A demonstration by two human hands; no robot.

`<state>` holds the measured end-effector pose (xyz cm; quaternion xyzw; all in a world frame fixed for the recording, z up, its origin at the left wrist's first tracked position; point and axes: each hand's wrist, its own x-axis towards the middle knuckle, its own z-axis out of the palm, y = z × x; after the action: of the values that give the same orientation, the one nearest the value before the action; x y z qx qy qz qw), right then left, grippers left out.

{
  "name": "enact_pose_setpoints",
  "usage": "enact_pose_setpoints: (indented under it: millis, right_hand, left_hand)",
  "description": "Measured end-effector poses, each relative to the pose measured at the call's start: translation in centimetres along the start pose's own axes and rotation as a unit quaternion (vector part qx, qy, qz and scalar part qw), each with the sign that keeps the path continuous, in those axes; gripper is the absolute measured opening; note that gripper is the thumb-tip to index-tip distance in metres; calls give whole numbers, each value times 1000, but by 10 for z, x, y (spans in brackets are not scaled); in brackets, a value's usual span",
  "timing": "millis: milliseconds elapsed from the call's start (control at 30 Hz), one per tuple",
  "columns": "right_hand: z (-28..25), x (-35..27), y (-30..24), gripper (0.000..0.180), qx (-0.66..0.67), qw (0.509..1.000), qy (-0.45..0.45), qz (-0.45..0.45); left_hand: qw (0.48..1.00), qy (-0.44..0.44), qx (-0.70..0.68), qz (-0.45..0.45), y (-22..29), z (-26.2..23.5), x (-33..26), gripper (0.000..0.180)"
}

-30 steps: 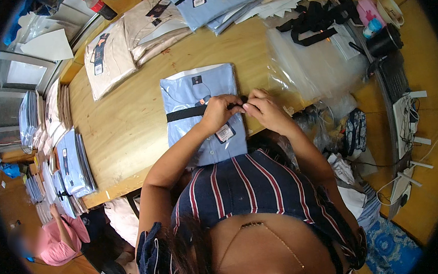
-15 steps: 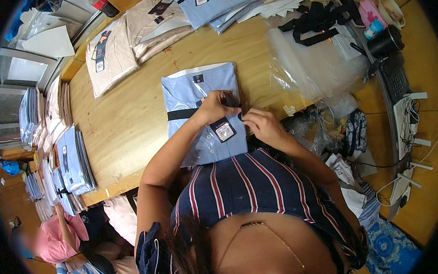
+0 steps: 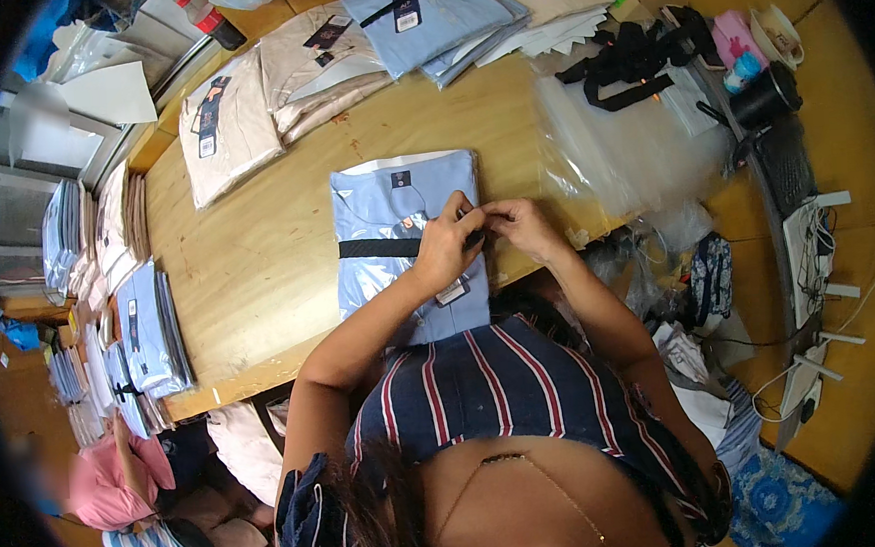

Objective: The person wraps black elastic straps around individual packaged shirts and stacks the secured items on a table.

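Note:
A folded light-blue shirt (image 3: 384, 307) in clear plastic lies in front of me at the table's near edge. Across its middle runs a black fabric band (image 3: 368, 249). My left hand (image 3: 446, 243) rests over the shirt's right side, its fingers closed on the band near that edge. Just beyond the edge, my right hand (image 3: 525, 230) pinches at the band with thumb and fingertips, close against the left. The bit of band between the fingertips is mostly hidden. A dark hang tag (image 3: 452, 293) shows partly below my left hand.
Packed beige shirts (image 3: 228, 131) and blue shirts (image 3: 433, 28) line the table's far side. Clear plastic bags (image 3: 600, 153) and loose black bands (image 3: 635, 61) lie at right. More stacked shirts (image 3: 145, 326) stand at left, near a person in pink (image 3: 119, 478). A telephone (image 3: 786, 157) sits far right.
My right hand has risen slightly and closed in on the left. The left hand has turned and now covers more of the hang tag. The whole view has shifted a little.

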<state>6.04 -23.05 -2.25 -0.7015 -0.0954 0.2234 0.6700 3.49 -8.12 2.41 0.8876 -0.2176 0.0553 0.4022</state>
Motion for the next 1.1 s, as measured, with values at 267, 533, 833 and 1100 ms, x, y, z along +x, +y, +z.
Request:
enact_pose_setpoints:
  millis: [267, 533, 833, 1100]
  right_hand:
    - [-1, 8, 4, 18, -140, 983, 45, -106]
    - [19, -5, -3, 62, 59, 993, 103, -10]
    - [-15, 47, -138, 59, -144, 955, 63, -252]
    - [-141, 163, -233, 59, -434, 835, 193, -277]
  left_hand:
    - [989, 30, 120, 83, -7, -9, -10, 20]
    - [932, 274, 183, -152, -72, -102, -80, 26]
    - [203, 703, 204, -651, -175, -320, -337, 74]
    - [388, 790, -218, -422, -254, -342, -423, 62]
